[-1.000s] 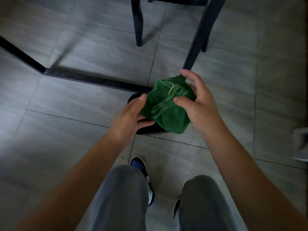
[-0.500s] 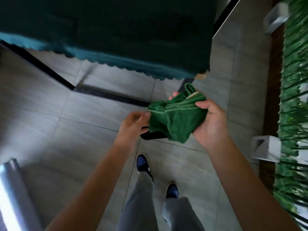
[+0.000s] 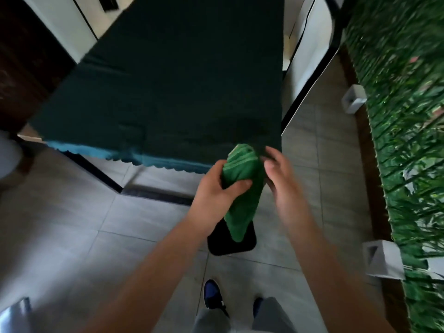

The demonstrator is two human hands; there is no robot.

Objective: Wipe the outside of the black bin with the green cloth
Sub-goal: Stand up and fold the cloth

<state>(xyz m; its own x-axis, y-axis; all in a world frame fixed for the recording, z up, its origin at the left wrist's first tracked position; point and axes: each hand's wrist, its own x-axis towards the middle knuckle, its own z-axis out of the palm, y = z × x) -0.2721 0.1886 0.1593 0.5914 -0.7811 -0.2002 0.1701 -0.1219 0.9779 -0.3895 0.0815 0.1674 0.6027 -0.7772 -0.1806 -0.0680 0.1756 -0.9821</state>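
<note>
Small black plastic bin with rounded corners, standing on the floor just ahead of the feet, partly hidden behind the hanging end of the cloth. Bunched green towelling cloth, held up in the air above the bin, lower tip dangling in front of the bin's top; touching or not, cannot tell. Left hand closed around the upper part of the cloth, thumb pressed across the front. Right hand half open just beside the cloth on its right side, fingers loosely curved, somewhat blurred; whether gripping the cloth or only touching it, cannot tell.

Under everything, a floor of large grey stone-look tiles with thin joints, crossed by a dark strip. Beyond the hands, a table under a dark green tablecloth with a scalloped teal edge. Along the right side, a wall of artificial green leaves, with two pale grey hollow blocks at its foot. Below, blue-and-black shoes and grey trouser legs.
</note>
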